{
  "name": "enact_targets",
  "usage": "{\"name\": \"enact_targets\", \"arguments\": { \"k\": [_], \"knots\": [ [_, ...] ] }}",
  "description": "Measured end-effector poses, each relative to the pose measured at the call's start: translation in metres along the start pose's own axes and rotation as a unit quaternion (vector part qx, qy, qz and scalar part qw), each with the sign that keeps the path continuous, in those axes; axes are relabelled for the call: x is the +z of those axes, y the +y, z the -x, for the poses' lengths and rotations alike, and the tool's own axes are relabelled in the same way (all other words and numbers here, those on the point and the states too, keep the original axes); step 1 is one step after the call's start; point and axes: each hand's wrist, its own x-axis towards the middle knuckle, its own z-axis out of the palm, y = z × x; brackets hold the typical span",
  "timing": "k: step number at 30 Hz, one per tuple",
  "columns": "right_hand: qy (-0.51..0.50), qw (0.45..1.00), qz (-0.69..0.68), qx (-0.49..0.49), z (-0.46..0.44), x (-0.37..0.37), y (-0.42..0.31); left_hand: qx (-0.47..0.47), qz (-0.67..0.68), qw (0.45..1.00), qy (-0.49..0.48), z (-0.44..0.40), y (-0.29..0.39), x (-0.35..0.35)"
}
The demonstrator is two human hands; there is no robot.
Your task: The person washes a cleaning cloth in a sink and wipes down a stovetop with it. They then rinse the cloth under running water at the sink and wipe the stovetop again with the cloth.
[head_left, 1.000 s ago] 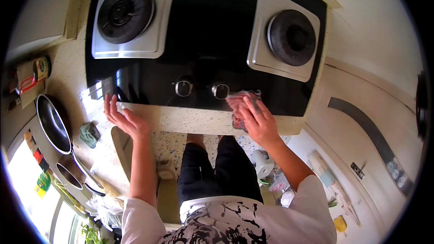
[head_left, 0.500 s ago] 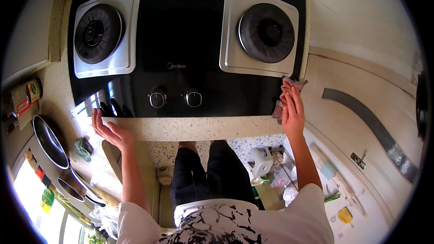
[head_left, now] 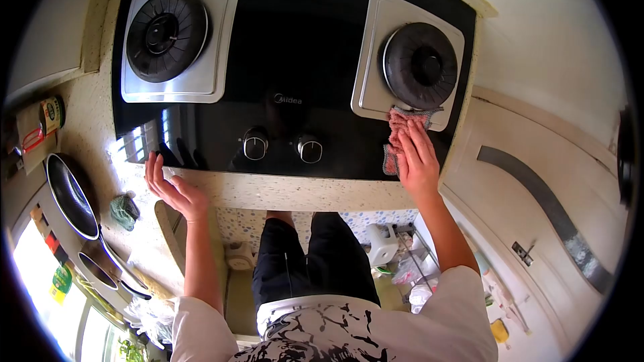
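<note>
My right hand [head_left: 419, 166] presses a red cleaning cloth with a grey edge [head_left: 406, 122] against the black gas stove [head_left: 305, 13]. The cloth overlaps the front edge of the right burner's metal plate [head_left: 374, 40], just below the round dark burner [head_left: 420, 66], and one grey-edged corner hangs toward the stove's front. My left hand [head_left: 176, 191] is at the front left corner of the stove, palm turned inward, fingers stretched out and holding nothing. Two control knobs [head_left: 255, 144] sit between my hands.
On the left counter lie a frying pan [head_left: 72, 196], a smaller pan [head_left: 98, 269] and a crumpled green cloth [head_left: 124, 212]. The left burner [head_left: 167, 35] sits on its own metal plate. A white door [head_left: 513, 191] stands at the right, and a rack with bags [head_left: 410, 269] is below.
My right hand has slid the red cloth left from the stove's right edge onto the front of the right burner plate. My left hand stays by the front left edge; the view has turned slightly.
</note>
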Motion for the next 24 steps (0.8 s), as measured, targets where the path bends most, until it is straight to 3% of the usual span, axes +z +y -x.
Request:
{"name": "enact_targets", "arguments": {
  "k": [14,24],
  "knots": [
    [0.005,0.998,-0.037,-0.06,-0.08,0.031,-0.088,-0.006,-0.006,1.0,-0.009,-0.004,0.008,-0.004],
    [-0.004,1.0,0.002,-0.007,-0.023,-0.002,-0.026,-0.012,-0.001,1.0,-0.009,0.0,0.004,-0.002]
  ]
}}
